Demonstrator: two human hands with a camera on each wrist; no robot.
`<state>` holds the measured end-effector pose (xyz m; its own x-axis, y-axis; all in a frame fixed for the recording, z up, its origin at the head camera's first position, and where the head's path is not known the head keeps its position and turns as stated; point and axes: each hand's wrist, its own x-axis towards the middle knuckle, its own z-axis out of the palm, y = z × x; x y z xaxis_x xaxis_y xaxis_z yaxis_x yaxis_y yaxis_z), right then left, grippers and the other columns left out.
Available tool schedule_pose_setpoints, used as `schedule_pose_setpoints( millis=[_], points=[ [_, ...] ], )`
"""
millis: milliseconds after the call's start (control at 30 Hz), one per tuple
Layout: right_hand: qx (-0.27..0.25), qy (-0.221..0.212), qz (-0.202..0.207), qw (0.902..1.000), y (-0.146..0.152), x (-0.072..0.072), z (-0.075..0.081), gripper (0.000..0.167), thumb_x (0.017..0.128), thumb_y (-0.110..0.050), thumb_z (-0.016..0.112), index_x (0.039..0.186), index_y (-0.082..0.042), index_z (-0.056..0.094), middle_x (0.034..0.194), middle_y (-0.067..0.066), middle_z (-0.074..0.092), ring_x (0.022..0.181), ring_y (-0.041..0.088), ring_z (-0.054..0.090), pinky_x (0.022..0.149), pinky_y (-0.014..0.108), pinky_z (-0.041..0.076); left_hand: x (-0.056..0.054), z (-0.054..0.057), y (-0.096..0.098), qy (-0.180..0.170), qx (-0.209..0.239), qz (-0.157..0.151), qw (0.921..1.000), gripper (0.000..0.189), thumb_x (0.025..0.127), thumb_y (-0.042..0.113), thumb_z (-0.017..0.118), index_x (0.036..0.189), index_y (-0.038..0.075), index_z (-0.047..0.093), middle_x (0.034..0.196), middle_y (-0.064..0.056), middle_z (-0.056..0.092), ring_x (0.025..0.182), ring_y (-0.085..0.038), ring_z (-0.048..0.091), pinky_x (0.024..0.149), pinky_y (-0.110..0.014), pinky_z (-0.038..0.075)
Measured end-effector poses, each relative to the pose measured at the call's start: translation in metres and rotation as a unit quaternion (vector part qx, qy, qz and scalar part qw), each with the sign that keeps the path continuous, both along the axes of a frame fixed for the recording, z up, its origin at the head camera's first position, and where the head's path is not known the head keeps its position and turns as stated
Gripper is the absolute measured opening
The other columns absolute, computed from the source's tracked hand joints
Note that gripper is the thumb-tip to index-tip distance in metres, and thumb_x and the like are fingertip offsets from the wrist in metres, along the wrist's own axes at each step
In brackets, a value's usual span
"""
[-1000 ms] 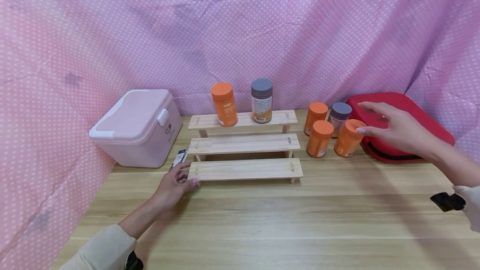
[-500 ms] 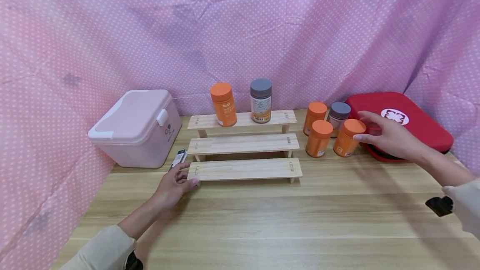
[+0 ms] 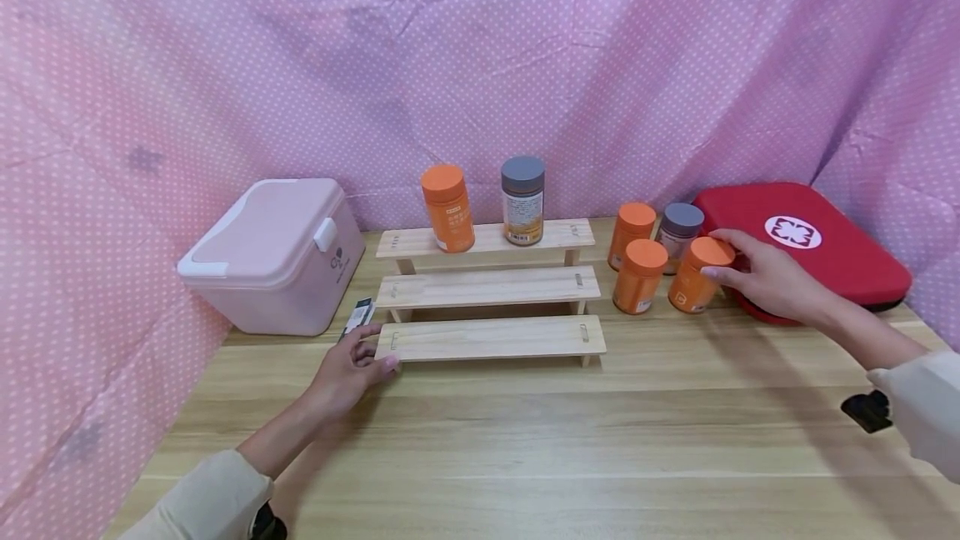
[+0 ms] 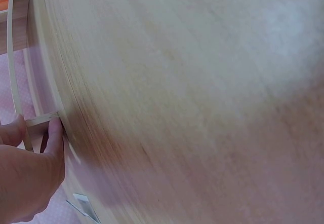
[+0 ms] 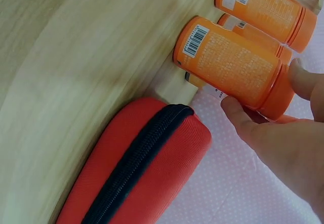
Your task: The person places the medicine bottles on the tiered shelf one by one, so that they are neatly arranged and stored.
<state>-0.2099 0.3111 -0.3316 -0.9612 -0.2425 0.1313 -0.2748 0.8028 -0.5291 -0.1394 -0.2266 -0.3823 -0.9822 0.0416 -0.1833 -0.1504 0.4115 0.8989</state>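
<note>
Spanning the background, a pink dotted curtain (image 3: 480, 65) hangs behind a wooden table (image 3: 525, 457); on it stand a three-tiered rack (image 3: 487, 287), a red case (image 3: 847, 255) to its right and a pink box (image 3: 277, 273) to its left; the left hand (image 3: 342, 373) pinches the rack's lower left end; the right hand (image 3: 776, 277) grasps, thumb and fingers about its top, an orange jar (image 3: 692, 286) upright on the table beside the case.

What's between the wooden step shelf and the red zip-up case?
The head view shows three orange plastic jars, a grey-lidded plastic jar and part of the right hand.
</note>
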Motion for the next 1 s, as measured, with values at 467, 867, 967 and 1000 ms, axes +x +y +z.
schedule_pose_setpoints(
  millis=[467,867,967,1000],
  points=[
    [-0.002,0.028,0.001,0.9996,0.000,-0.001,-0.001,0.049,0.092,-0.019,0.067,0.130,0.005,0.047,0.111,0.023,0.059,0.093,0.033,0.055,0.069,0.011,0.037,-0.001,0.000,0.001,0.007,0.002,0.001,1.0000,0.061,0.091,0.003,0.064,0.143,-0.003,0.033,0.116,-0.024,0.063,0.100,-0.024,0.065,0.078,-0.021,0.052],
    [-0.001,0.064,0.023,0.9977,0.001,0.020,0.020,0.045,0.087,-0.012,0.072,0.126,0.001,0.054,0.101,0.015,0.064,0.077,-0.003,0.052,0.066,0.007,0.040,0.000,-0.001,0.001,-0.001,-0.006,0.004,1.0000,0.061,0.091,0.006,0.065,0.143,-0.001,0.033,0.118,-0.024,0.062,0.101,-0.024,0.065,0.079,-0.021,0.052],
    [-0.005,0.065,0.027,0.9975,0.000,0.028,0.031,0.048,0.085,-0.010,0.074,0.127,0.000,0.054,0.104,0.016,0.064,0.081,-0.011,0.050,0.070,0.002,0.038,-0.001,0.000,0.000,-0.001,-0.007,0.002,1.0000,0.061,0.092,0.007,0.065,0.143,0.000,0.033,0.117,-0.022,0.063,0.100,-0.025,0.066,0.080,-0.021,0.051],
    [-0.008,0.067,0.030,0.9972,-0.001,0.031,0.035,0.049,0.084,-0.009,0.074,0.128,0.000,0.054,0.106,0.017,0.064,0.083,-0.013,0.049,0.071,0.001,0.037,-0.001,0.000,0.000,0.000,-0.008,0.001,1.0000,0.061,0.092,0.008,0.065,0.143,0.000,0.033,0.117,-0.022,0.063,0.099,-0.025,0.066,0.081,-0.021,0.051]
  ],
)
